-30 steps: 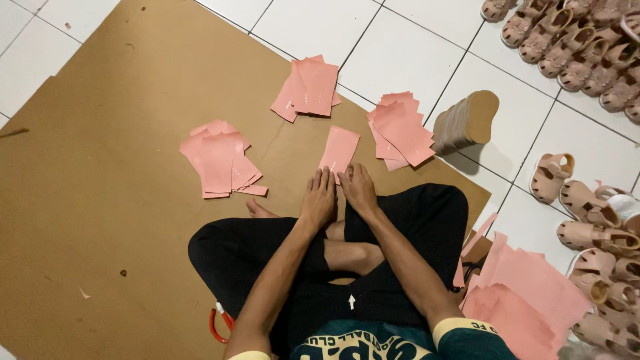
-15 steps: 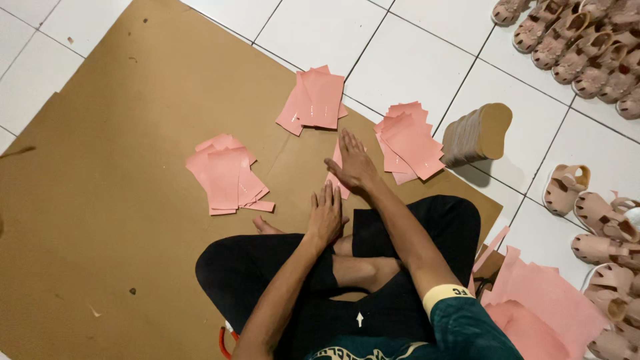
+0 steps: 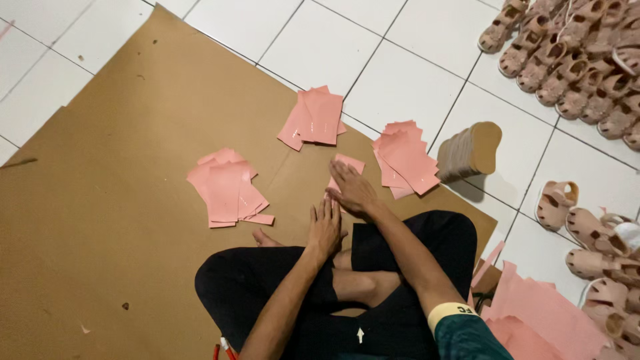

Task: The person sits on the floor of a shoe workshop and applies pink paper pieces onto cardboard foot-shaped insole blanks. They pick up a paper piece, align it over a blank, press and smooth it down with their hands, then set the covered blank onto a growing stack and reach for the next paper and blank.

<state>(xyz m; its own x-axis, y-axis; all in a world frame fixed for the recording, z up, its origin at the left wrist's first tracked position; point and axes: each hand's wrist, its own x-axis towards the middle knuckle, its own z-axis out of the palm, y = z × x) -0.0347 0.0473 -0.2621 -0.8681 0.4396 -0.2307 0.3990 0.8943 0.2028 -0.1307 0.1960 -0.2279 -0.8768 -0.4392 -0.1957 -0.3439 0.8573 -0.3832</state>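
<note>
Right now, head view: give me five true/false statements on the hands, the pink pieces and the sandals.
1. The right hand rests on a single pink piece on the brown cardboard sheet. True.
2. The left hand holds scissors. False: it holds nothing and lies flat near the crossed legs.
3. Three separate stacks of pink pieces lie on the cardboard: left stack, middle stack, right stack. True.
4. The sandals sit on the cardboard. False: they sit on the white tile floor.
5. The stack of tan soles lies on the tile floor. True.
</note>
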